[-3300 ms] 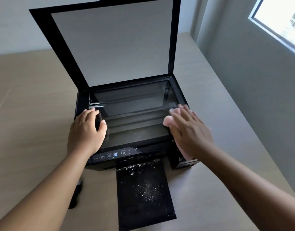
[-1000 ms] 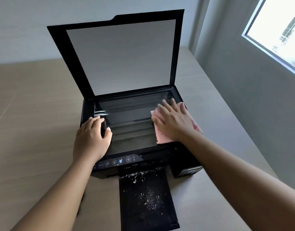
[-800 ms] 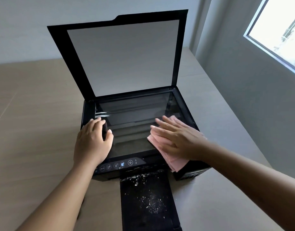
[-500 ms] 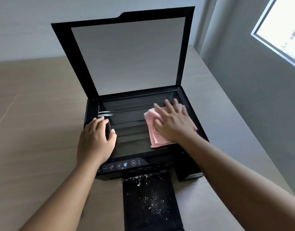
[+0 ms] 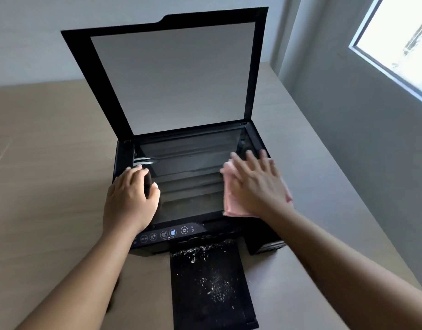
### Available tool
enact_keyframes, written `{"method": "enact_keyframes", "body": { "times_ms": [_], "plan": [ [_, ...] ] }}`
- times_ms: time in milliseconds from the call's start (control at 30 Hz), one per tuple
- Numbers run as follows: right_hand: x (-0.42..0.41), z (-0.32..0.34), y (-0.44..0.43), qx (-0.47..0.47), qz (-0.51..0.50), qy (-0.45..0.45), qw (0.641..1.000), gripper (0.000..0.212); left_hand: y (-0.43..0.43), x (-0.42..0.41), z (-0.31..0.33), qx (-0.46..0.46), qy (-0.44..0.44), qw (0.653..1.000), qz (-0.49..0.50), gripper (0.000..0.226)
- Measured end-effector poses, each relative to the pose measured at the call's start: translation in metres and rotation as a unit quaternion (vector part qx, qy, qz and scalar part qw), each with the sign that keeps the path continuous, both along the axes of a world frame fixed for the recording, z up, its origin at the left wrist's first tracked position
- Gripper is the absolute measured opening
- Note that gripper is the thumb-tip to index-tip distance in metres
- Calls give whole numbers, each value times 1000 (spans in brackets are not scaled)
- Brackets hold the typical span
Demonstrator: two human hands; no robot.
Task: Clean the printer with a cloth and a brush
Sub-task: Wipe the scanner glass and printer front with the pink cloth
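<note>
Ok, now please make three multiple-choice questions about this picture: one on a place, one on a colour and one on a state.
1. Where does the cloth lie?
A. in a bucket
B. on the glass, under the right hand
C. on the floor

2. What colour is the cloth?
A. blue
B. pink
C. white

3. How is the lid of the printer?
A. shut
B. taken off
C. raised

Answers:
1 B: the right hand presses it flat on the right part of the glass.
2 B: its edges show pink around the hand.
3 C: the lid stands up behind the glass.
</note>
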State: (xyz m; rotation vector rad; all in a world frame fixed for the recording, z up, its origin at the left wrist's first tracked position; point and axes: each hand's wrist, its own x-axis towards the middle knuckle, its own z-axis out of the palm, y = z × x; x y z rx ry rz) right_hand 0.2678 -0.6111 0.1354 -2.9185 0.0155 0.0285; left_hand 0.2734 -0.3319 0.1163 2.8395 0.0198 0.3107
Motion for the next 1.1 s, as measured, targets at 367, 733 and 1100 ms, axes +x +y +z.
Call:
{"method": "enact_keyframes", "body": {
  "times_ms": [367,733,1100],
  "plan": [
    [-53,-12,-25,-23,80,-51,995,49,-2,-1,2,-9,0,1000,3,44],
    [-87,-18,-23,-43,171,-80,981,50,1,1,0,-4,2,1000,-4,44],
    [-64,-10,-8,-11,162,-66,984,46,-2,-1,3,-8,14,1000,0,43]
  ]
}}
